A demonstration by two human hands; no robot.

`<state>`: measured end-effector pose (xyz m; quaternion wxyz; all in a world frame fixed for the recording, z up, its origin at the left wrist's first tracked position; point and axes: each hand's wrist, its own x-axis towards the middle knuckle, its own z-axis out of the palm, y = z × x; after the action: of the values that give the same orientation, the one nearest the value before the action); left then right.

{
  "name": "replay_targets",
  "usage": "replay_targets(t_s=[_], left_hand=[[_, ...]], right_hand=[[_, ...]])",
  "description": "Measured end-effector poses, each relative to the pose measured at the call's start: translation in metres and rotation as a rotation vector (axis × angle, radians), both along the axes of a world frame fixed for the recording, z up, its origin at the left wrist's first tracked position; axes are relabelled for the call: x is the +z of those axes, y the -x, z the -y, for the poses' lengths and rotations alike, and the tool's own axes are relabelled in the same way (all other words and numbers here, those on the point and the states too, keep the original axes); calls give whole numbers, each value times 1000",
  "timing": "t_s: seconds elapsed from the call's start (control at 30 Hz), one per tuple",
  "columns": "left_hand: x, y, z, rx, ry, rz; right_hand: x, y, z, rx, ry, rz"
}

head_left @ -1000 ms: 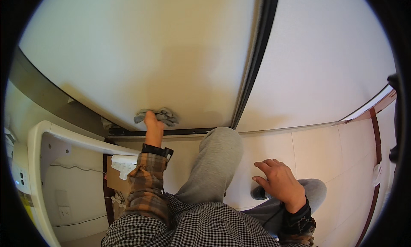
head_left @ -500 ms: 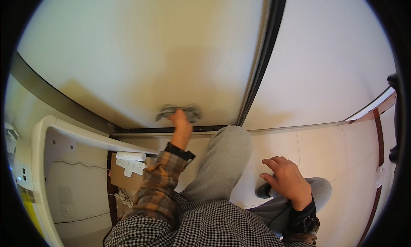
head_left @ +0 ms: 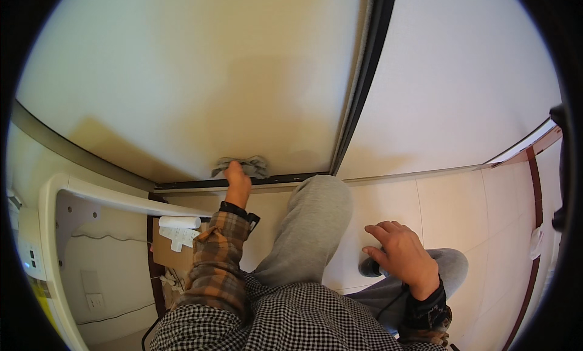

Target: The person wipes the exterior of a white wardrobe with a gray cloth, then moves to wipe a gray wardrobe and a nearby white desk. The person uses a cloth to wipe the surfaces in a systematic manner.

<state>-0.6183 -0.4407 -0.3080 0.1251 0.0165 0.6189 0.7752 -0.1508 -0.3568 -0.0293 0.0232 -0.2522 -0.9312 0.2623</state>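
Observation:
A crumpled grey cloth [head_left: 252, 165] is under my left hand [head_left: 238, 184], pressed against the lower part of a pale sliding door panel [head_left: 200, 65] just above its dark bottom frame [head_left: 231, 182]. The fingers are bunched on the cloth and partly hidden from above. My right hand [head_left: 405, 255] hovers over my bent right knee with its fingers loosely spread and nothing in them.
A second pale panel [head_left: 449, 83] stands right of a dark upright frame [head_left: 364, 77]. At left is a white curved furniture frame [head_left: 51, 229] near a wall socket [head_left: 95, 300]. A cardboard box [head_left: 173, 247] bears a white roll [head_left: 180, 221]. Pale tiles [head_left: 449, 211] cover the floor.
My left hand and the cloth have shifted left and slightly lower along the panel. The whole view has also moved a little. My right hand keeps nearly the same pose.

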Motion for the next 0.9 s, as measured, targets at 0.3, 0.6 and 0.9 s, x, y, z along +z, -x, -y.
replay_targets(t_s=[0.3,0.6,0.9], left_hand=[[-48,-67,-64,-145,-73,461],[-33,-67,-19,-583,608,-846],[-70,76,56,171,-65,370]], right_hand=[[1,3,-3,-53,26,31],[-2,21,-10,-11,40,69],[-3,11,-6,-41,27,36]])
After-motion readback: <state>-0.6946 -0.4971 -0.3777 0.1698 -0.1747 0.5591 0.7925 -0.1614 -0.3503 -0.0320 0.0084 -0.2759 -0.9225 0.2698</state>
